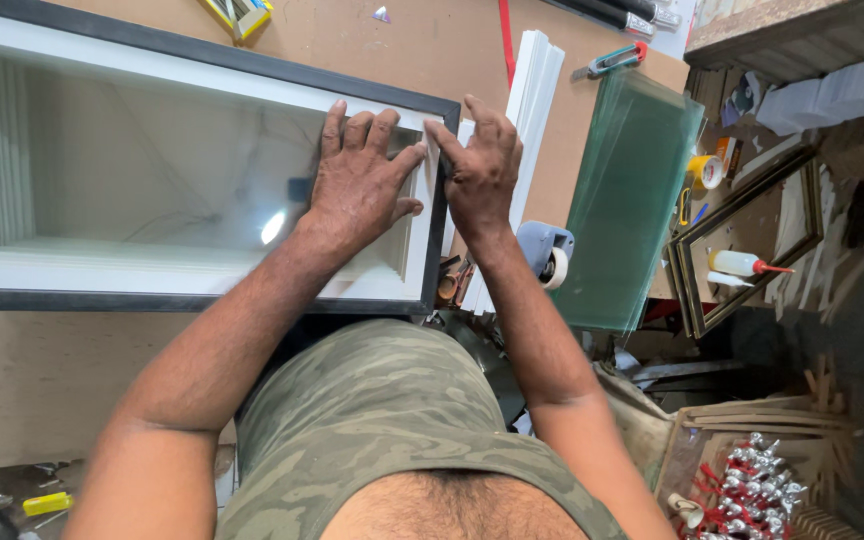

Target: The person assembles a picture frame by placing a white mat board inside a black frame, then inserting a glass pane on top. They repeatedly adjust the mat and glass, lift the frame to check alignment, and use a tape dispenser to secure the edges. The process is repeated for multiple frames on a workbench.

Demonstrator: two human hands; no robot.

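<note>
Nearest the camera are the person's camouflage-patterned shirt [382, 420] and two bare forearms reaching up from it toward a large picture frame [192, 300] lying flat on the brown worktop [42, 370]. The frame has a thin black outer edge and a deep, stepped white inner moulding, and a pane of glass [152, 170] sits in its opening, catching a bright spot of reflected light. The left hand [360, 175] lies flat on the glass near the frame's right end, fingers spread and palm down, gripping nothing. Just beside it, the right hand [482, 165] rests on the frame's right rail near the upper corner, its fingers bent and their tips pressing on the black edge and white moulding (it too is open rather than closed around anything). The two hands are close together, thumbs almost meeting. To the right of the frame lie white moulding strips [532, 80], a grey-blue tape dispenser [545, 248] and a stack of greenish glass sheets [627, 200] that overhangs the worktop's edge. Farther right a gold-toned frame [742, 240] holds a white squeeze bottle with a red tip [742, 264], with a yellow tape roll [704, 172] near it. At the far edge lies a red-handled tool [612, 60].
</note>
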